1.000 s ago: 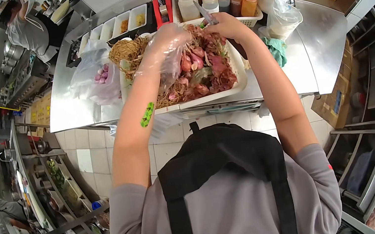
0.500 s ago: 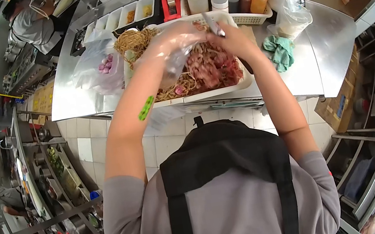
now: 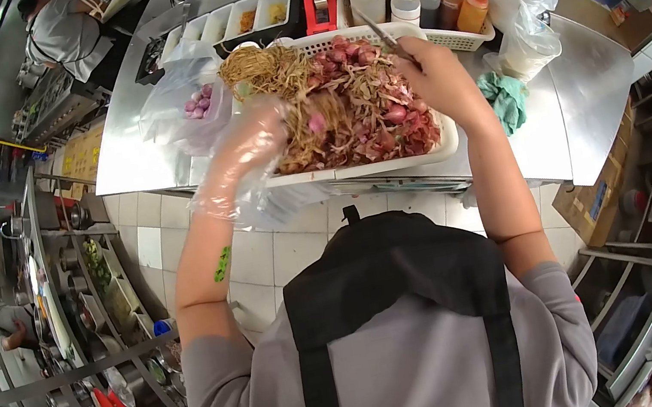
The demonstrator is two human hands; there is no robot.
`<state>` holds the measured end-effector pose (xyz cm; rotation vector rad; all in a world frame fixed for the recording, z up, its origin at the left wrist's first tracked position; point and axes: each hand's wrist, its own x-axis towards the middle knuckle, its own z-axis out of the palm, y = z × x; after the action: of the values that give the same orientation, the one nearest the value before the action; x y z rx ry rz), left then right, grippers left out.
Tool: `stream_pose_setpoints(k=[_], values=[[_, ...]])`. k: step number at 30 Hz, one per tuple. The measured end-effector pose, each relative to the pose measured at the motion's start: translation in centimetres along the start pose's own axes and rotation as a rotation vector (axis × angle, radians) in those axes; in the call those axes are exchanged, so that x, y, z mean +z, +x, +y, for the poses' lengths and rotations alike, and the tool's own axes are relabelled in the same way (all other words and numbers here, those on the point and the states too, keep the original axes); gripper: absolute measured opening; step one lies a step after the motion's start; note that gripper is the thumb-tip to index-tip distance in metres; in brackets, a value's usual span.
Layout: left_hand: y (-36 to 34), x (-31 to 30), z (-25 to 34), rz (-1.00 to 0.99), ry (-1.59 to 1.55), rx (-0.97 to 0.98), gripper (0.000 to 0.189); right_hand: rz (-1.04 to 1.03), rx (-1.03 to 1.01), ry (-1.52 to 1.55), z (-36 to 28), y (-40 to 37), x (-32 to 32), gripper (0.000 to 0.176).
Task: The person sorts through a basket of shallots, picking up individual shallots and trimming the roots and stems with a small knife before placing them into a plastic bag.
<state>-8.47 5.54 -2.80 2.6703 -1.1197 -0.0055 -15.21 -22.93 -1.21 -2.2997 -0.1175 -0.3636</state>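
Note:
A white tray [image 3: 451, 139] holds a heap of red shallots [image 3: 351, 51] with papery skins and dried stalks. My right hand [image 3: 433, 67], at the tray's right side, is closed round a knife [image 3: 377, 29] whose blade points up and to the left. On the left, my left hand [image 3: 257, 133] wears a clear, loose plastic glove. It is at the tray's left side, beside dry stalks and a pinkish shallot [image 3: 316, 123] that are blurred by motion. Its fingers are smeared, so I cannot make out whether they grip anything. A pile of straw-coloured dried stalks [image 3: 254, 69] lies at the tray's far left.
Peeled shallots [image 3: 198, 104] sit in a plastic bag on the left. Behind the tray stand a black condiment holder [image 3: 297, 17], a red dispenser [image 3: 321, 2] and several squeeze bottles [image 3: 451, 0]. A green cloth [image 3: 505, 98] lies on the right. Another person [image 3: 66, 40] works at upper left.
My left hand has moved from over the tray's middle, near the knife, back to its left side, uncovering the shallots. The knife stays in my right hand. The view has shifted slightly.

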Motion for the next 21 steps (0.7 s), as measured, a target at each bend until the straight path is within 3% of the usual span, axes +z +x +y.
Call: stream_pose_setpoints(k=[3,5,7,9,11,13,15,19,21], values=[[-0.2,-2.2,-1.3,0.108,-0.260,0.032,0.035,0.090,-0.167,-0.034,0.9,0.6,1.1,0.014],[0.2,-2.4,-1.7,0.101,-0.367,0.030,0.042,0.066,-0.083,0.018,0.5,0.9,2.3,0.015],[1.0,-4.6,0.4,0.189,-0.515,-0.031,0.034,-0.150,-0.191,-0.070,3.4,1.4,5.4,0.016],[1.7,-5.1,1.3,0.214,-0.654,0.015,0.040,-0.185,-0.242,-0.071,5.2,1.0,6.7,0.017],[2.4,-4.3,0.6,0.254,-0.544,-0.129,0.043,-0.210,-0.146,-0.023,5.3,1.0,6.1,0.017],[2.8,-5.7,3.1,0.266,-0.570,-0.160,0.045,-0.133,-0.194,-0.047,4.5,1.0,4.6,0.019],[3.6,-6.9,4.7,0.156,-0.707,-0.258,0.048,-0.139,0.385,0.271,1.8,0.5,1.4,0.021],[8.0,-1.6,1.5,0.113,-1.148,-0.454,0.047,-0.047,0.198,0.135,3.6,0.3,0.1,0.026],[11.1,1.5,0.7,0.115,-1.099,-0.143,0.047,-0.027,0.181,0.163,3.9,0.0,0.3,0.025]])
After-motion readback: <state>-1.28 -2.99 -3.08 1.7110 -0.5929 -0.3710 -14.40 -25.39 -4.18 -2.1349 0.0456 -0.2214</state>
